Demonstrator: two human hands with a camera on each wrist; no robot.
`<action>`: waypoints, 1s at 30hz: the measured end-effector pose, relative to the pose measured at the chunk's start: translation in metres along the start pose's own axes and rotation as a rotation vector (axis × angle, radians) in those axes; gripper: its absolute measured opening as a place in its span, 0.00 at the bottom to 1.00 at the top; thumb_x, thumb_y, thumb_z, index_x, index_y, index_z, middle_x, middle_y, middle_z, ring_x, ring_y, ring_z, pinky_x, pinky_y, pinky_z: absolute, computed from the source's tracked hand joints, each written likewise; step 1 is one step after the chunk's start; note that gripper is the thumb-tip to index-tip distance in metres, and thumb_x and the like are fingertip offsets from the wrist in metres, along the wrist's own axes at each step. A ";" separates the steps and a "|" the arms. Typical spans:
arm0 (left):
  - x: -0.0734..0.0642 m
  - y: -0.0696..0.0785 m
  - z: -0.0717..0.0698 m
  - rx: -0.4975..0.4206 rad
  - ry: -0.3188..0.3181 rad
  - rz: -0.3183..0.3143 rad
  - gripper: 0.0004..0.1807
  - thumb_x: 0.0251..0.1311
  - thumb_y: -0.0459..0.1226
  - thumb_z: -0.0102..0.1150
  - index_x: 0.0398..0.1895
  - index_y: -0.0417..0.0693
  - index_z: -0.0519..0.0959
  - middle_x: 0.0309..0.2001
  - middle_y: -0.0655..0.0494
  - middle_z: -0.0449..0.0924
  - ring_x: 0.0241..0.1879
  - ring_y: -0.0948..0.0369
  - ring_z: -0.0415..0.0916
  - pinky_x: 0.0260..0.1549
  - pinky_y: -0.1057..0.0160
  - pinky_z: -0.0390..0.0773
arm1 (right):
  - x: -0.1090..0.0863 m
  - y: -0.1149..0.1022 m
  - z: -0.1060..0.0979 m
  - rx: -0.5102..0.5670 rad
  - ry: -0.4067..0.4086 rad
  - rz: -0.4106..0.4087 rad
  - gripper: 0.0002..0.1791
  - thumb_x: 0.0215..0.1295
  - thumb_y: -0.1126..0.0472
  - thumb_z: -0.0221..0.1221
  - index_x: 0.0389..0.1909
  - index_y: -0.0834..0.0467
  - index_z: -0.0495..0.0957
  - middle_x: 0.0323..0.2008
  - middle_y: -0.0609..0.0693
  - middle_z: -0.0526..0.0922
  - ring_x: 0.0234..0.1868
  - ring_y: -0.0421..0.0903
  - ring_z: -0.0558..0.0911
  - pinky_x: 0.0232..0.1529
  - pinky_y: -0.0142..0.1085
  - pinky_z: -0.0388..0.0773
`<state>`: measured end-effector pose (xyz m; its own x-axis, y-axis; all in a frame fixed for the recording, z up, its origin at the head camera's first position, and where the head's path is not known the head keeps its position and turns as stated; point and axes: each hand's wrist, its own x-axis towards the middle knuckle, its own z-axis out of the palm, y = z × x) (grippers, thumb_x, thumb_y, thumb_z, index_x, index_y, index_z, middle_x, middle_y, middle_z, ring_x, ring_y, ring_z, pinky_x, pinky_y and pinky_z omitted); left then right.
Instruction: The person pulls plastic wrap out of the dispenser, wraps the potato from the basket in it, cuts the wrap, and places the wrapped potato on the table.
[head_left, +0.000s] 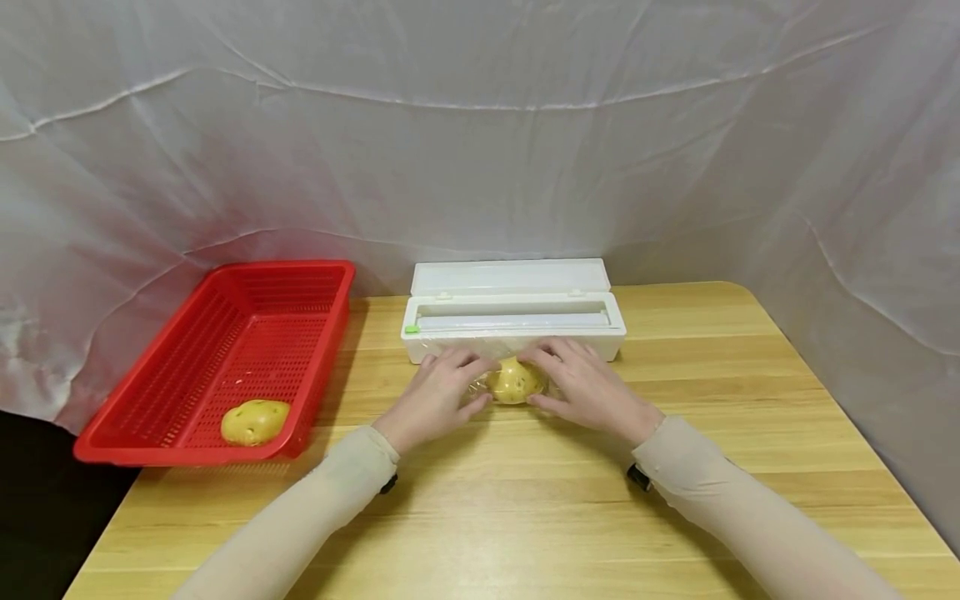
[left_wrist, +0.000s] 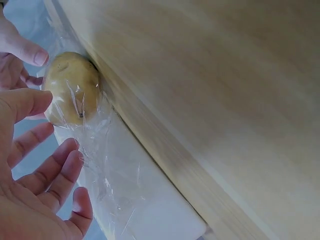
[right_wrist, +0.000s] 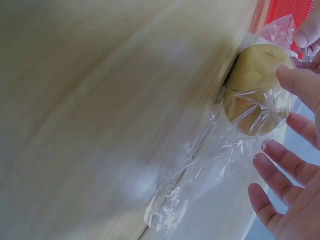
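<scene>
A yellow potato (head_left: 512,382), partly covered by clear plastic wrap (left_wrist: 95,145), lies on the table in front of a white cling film dispenser (head_left: 517,340). At its left side is my left hand (head_left: 446,392), its loosely bent fingers spread by the potato and the wrap. On the other side, my right hand (head_left: 585,385) has its thumb at the potato and its fingers apart along the film. The wrap reaches out past both ends of the potato, crumpled, as the right wrist view shows. The dispenser's lid (head_left: 510,277) stands raised, with a film roll (head_left: 513,321) inside.
A red plastic basket (head_left: 341,333) stands at the left of the wooden table (head_left: 480,517), with another potato (head_left: 255,422) in its near right corner. A small green piece (head_left: 412,329) sits on the dispenser's left end. Grey cloth (head_left: 480,175) hangs behind the table.
</scene>
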<state>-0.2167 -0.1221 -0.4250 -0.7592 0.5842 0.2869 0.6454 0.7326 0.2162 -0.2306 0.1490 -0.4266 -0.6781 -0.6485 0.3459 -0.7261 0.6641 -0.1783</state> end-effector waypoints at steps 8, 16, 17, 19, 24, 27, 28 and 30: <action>-0.001 0.000 0.002 0.005 0.027 0.022 0.25 0.69 0.44 0.72 0.67 0.57 0.80 0.55 0.55 0.84 0.60 0.53 0.81 0.49 0.51 0.77 | -0.001 0.000 0.000 -0.011 0.002 -0.011 0.33 0.66 0.49 0.75 0.68 0.55 0.78 0.63 0.56 0.82 0.65 0.56 0.81 0.68 0.59 0.77; -0.002 0.000 0.003 -0.001 0.038 0.033 0.24 0.69 0.44 0.72 0.67 0.57 0.81 0.57 0.55 0.85 0.61 0.53 0.80 0.52 0.50 0.78 | -0.002 -0.001 0.000 -0.004 0.013 -0.024 0.31 0.66 0.50 0.74 0.67 0.55 0.78 0.63 0.55 0.82 0.66 0.56 0.81 0.67 0.59 0.77; -0.002 0.000 0.002 -0.001 0.037 0.033 0.24 0.69 0.43 0.72 0.66 0.56 0.81 0.57 0.55 0.85 0.62 0.53 0.80 0.53 0.49 0.78 | -0.002 -0.001 0.000 -0.006 0.016 -0.027 0.31 0.66 0.50 0.75 0.67 0.55 0.79 0.63 0.55 0.82 0.65 0.56 0.81 0.67 0.59 0.77; -0.002 0.001 0.002 -0.002 0.036 0.033 0.23 0.69 0.43 0.72 0.66 0.56 0.81 0.58 0.55 0.85 0.62 0.53 0.80 0.54 0.48 0.79 | -0.002 -0.001 0.000 -0.012 0.021 -0.034 0.31 0.66 0.49 0.74 0.66 0.55 0.79 0.63 0.55 0.82 0.65 0.56 0.81 0.66 0.59 0.78; -0.002 0.001 0.001 -0.006 0.049 0.046 0.22 0.69 0.42 0.72 0.64 0.56 0.82 0.57 0.55 0.85 0.61 0.54 0.80 0.52 0.49 0.79 | -0.003 0.000 0.001 -0.018 0.029 -0.043 0.30 0.67 0.49 0.74 0.65 0.56 0.79 0.62 0.55 0.82 0.65 0.56 0.81 0.66 0.59 0.78; -0.002 0.001 -0.001 -0.017 0.062 0.050 0.21 0.68 0.42 0.72 0.64 0.55 0.83 0.57 0.55 0.85 0.61 0.53 0.81 0.53 0.49 0.79 | -0.003 -0.001 -0.001 -0.010 0.030 -0.042 0.30 0.66 0.49 0.74 0.65 0.56 0.79 0.63 0.56 0.82 0.66 0.57 0.81 0.66 0.60 0.78; -0.003 0.000 -0.001 -0.020 0.064 0.048 0.22 0.68 0.41 0.72 0.64 0.55 0.83 0.57 0.55 0.85 0.62 0.53 0.81 0.53 0.48 0.79 | -0.003 -0.001 -0.001 -0.007 0.031 -0.043 0.30 0.66 0.49 0.74 0.65 0.56 0.79 0.63 0.56 0.82 0.66 0.58 0.81 0.66 0.60 0.78; -0.003 0.000 -0.002 -0.020 0.072 0.045 0.22 0.68 0.41 0.73 0.64 0.56 0.83 0.57 0.56 0.85 0.62 0.52 0.81 0.54 0.47 0.79 | -0.003 -0.001 -0.001 -0.003 0.031 -0.045 0.29 0.66 0.50 0.74 0.65 0.55 0.79 0.63 0.56 0.82 0.67 0.58 0.81 0.67 0.61 0.77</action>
<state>-0.2145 -0.1250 -0.4239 -0.7217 0.5894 0.3629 0.6811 0.6983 0.2202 -0.2277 0.1511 -0.4269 -0.6411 -0.6655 0.3822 -0.7551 0.6359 -0.1595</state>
